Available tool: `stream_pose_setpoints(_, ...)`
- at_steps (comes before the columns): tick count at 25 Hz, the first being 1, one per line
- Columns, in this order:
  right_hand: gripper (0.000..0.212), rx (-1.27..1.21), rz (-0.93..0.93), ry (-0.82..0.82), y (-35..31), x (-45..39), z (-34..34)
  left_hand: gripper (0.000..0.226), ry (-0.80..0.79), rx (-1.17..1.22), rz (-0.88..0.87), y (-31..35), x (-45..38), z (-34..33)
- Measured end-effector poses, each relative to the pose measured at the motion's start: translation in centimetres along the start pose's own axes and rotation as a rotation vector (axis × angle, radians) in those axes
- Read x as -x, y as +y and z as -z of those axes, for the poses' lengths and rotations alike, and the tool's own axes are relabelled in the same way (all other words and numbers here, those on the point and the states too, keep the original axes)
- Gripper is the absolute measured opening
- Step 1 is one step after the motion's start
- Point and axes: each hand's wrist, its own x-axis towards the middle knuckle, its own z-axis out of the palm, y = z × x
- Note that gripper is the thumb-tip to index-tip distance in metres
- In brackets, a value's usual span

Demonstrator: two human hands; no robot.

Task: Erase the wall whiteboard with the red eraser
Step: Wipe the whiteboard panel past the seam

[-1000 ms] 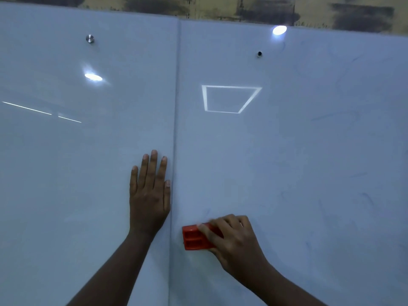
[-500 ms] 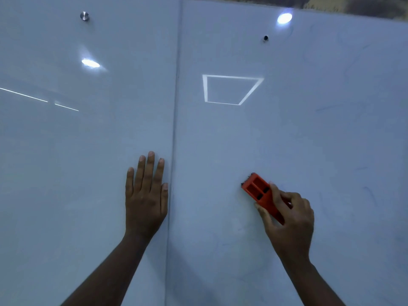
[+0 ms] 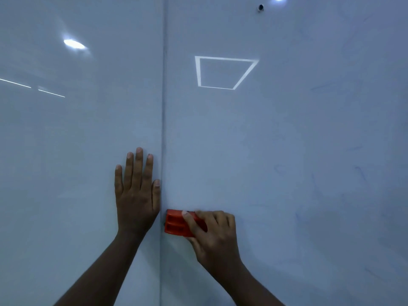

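Since half a second ago the red eraser [image 3: 179, 223] has swept down and to the left across the right panel, from a tilted spot out in the panel's middle to a level position just beside the vertical seam [image 3: 163, 120] between the two panels.

On the left panel of the whiteboard [image 3: 66, 151], reflected ceiling lights show as a bright oval and two thin streaks. Lower down, the left hand [image 3: 137, 191] lies flat against the board with its fingers straight and close together, pointing up, holding nothing; its thumb sits right at the seam.

Just past the seam, the eraser is pressed to the board, its ribbed red back facing out. The right hand [image 3: 213, 234] grips it from the right, fingers curled over its top edge and thumb laid across its back.

Above, a reflected square outline of light glows on the right panel, and a small dark mounting hole [image 3: 261, 7] sits near the top edge. Faint blue marker smears [image 3: 357, 173] remain further right.
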Motion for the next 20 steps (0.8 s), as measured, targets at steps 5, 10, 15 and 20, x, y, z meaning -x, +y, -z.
stream_pose_setpoints(5,0.055,0.018,-0.020,-0.071,1.3,-0.7,1.8,0.060,-0.010,-0.010,-0.006,-0.1,2.6,-0.1)
stream_pose_setpoints(10,0.057,0.000,-0.434,0.142,8.4,-0.6,5.9,0.060,-0.003,-0.015,0.011,0.1,4.5,-0.3)
stream_pose_setpoints(15,0.069,0.028,-0.637,0.110,7.5,1.3,6.3,0.060,-0.008,-0.007,0.048,0.4,5.2,-0.2)
stream_pose_setpoints(20,0.058,-0.066,-0.526,0.069,0.0,1.0,1.6,0.060,-0.019,0.005,0.051,0.3,6.0,-0.4)
